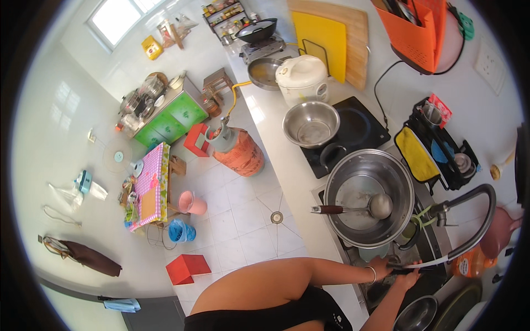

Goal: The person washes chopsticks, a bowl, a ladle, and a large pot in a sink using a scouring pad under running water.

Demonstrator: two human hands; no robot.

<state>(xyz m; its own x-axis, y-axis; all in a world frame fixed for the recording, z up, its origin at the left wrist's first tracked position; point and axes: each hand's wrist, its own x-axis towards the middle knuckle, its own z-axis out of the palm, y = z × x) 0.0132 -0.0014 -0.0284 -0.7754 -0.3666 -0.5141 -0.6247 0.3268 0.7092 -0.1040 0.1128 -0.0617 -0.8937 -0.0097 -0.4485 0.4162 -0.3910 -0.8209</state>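
My left hand (380, 269), with a bracelet at the wrist, is closed over the sink (436, 278), beside the end of the curved grey faucet hose (489, 212). Close to it, my right hand (407, 280) is bent around a thin dark piece between the two hands. What exactly the fingers hold is too small and partly covered to tell. Just beyond them, a large steel pot (396, 165) sits over the sink's far end. A ladle (381, 206) lies in it, its brown handle (331, 209) reaching over the left rim.
Farther along the counter are an induction cooktop (361, 118), a steel bowl (311, 107) and a rice cooker (302, 74). A black rack (425, 140) with a yellow cloth stands right of the pot. Near my right hand is another steel bowl (417, 313). A gas cylinder (240, 154) stands on the floor.
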